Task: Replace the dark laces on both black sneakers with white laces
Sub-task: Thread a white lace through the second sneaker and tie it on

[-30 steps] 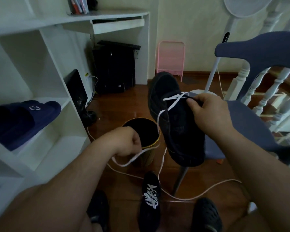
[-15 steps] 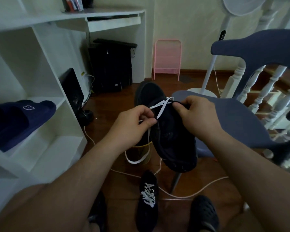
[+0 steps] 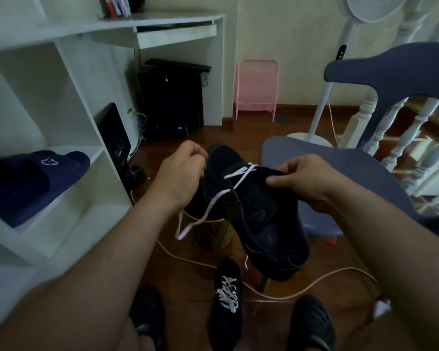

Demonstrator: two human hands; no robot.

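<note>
A black sneaker [image 3: 261,214] is held in the air between my hands, toe pointing away, heel toward me. A white lace [image 3: 213,201] crosses its front eyelets and hangs in a loop below my left hand. My left hand [image 3: 181,177] pinches the lace at the sneaker's left side, fingers curled. My right hand [image 3: 304,179] grips the sneaker's tongue and right upper edge. A second black sneaker [image 3: 227,297] stands on the floor below, fully laced in white.
A gold-rimmed bin [image 3: 214,230] stands under the held sneaker. A blue chair [image 3: 340,173] is at right, a white shelf unit [image 3: 61,211] with navy slippers [image 3: 33,181] at left. A thin cable [image 3: 302,290] runs across the wooden floor. My feet in dark shoes [image 3: 311,323] are at the bottom.
My left hand rose from near the bin to the sneaker's left side, bringing the lace with it. The sneaker tipped lower and flatter. My right hand kept its hold.
</note>
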